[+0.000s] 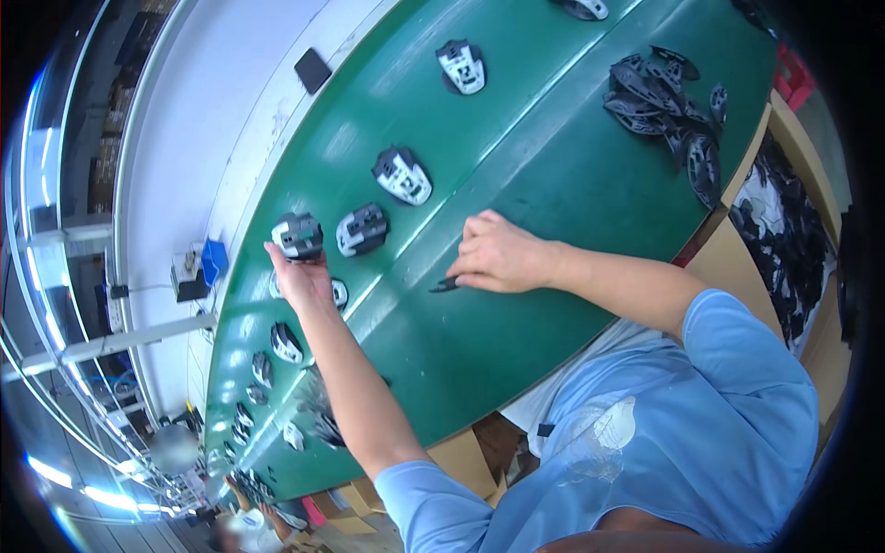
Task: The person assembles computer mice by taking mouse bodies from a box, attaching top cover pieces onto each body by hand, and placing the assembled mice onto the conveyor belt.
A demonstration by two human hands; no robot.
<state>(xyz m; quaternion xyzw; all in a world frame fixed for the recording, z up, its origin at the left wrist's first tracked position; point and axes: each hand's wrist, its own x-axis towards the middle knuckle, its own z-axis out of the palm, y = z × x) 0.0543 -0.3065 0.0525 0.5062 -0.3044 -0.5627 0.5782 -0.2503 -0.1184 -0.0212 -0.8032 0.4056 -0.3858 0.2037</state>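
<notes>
Black and silver, a moulded part (298,237) is held clamped in the grip of the left hand (306,281) above the green worktop (535,341); a small black piece (444,285) is pinched between the fingers of the right hand (498,255).

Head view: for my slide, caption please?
Left hand holds a black and grey part at a green table; right hand, a small black piece.

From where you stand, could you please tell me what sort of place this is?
Probably a factory assembly line: a long green work surface carries spaced-out black-and-white plastic shells and a pile of black curved parts, beside an open brown cardboard box.
</notes>
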